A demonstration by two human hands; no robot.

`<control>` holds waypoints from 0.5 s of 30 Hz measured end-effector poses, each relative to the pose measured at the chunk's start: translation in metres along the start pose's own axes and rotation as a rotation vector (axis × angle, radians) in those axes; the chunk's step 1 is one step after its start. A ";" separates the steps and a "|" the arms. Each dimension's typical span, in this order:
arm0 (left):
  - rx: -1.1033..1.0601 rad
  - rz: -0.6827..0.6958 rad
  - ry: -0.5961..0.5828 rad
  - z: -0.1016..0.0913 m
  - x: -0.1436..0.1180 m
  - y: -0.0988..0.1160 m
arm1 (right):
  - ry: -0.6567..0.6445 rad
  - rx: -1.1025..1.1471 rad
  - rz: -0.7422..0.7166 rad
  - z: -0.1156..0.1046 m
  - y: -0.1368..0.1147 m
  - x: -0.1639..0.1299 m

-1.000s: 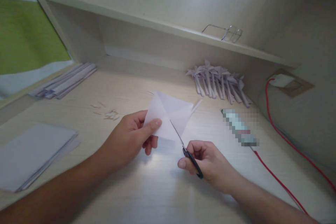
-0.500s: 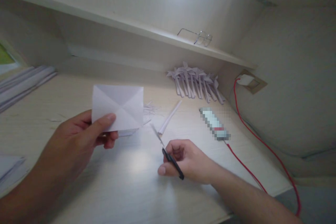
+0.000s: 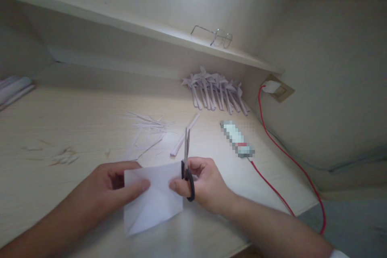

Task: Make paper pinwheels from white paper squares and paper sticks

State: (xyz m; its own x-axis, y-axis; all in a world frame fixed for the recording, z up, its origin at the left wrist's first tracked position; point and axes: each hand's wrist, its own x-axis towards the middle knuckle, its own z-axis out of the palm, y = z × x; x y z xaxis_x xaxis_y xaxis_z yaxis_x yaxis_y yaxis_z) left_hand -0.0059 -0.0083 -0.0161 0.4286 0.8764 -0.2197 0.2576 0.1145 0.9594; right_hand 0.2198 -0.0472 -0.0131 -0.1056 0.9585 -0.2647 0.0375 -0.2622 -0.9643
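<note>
My left hand (image 3: 111, 187) is closed on the left side of a white square of creased paper (image 3: 159, 205), its thumb lying on top. In my right hand (image 3: 208, 185) is a pair of scissors (image 3: 189, 183) with black handles; their blades point away from me, nearly shut. The right thumb rests at the paper's right edge, right beside the scissors. Whether the right fingers also pinch the paper is hard to see. Beyond the scissors lies a rolled paper stick (image 3: 185, 135). Thin paper strips (image 3: 148, 121) are heaped behind the left hand.
Several paper pinwheels (image 3: 214, 88) on sticks lie against the back wall. To the right are a blurred-out phone (image 3: 237, 139) and its red cable (image 3: 272, 189). Small scraps (image 3: 65, 155) and rolled paper (image 3: 15, 88) lie at left. Glasses (image 3: 222, 38) rest on the shelf (image 3: 136, 28).
My left hand has brought the paper down and right to the right hand. The scissors have turned from pointing up-left to nearly straight ahead. The view has shifted slightly rightward.
</note>
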 end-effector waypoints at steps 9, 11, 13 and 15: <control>-0.130 -0.017 0.066 0.001 -0.002 0.010 | 0.104 0.039 -0.115 0.001 -0.011 0.013; -0.028 0.035 0.132 0.003 -0.003 0.012 | 0.136 0.018 -0.141 0.001 -0.014 0.016; 0.022 0.064 0.197 0.005 -0.005 0.011 | 0.145 0.017 -0.149 0.002 -0.014 0.018; 0.015 0.087 0.231 0.008 -0.006 0.009 | 0.140 0.035 -0.143 0.004 -0.009 0.018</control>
State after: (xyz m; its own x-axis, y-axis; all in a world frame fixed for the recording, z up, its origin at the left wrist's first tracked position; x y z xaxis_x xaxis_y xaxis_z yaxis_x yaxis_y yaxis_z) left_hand 0.0011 -0.0165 -0.0079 0.2403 0.9666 -0.0886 0.2426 0.0286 0.9697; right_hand 0.2134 -0.0277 -0.0096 0.0319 0.9918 -0.1238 -0.0023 -0.1237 -0.9923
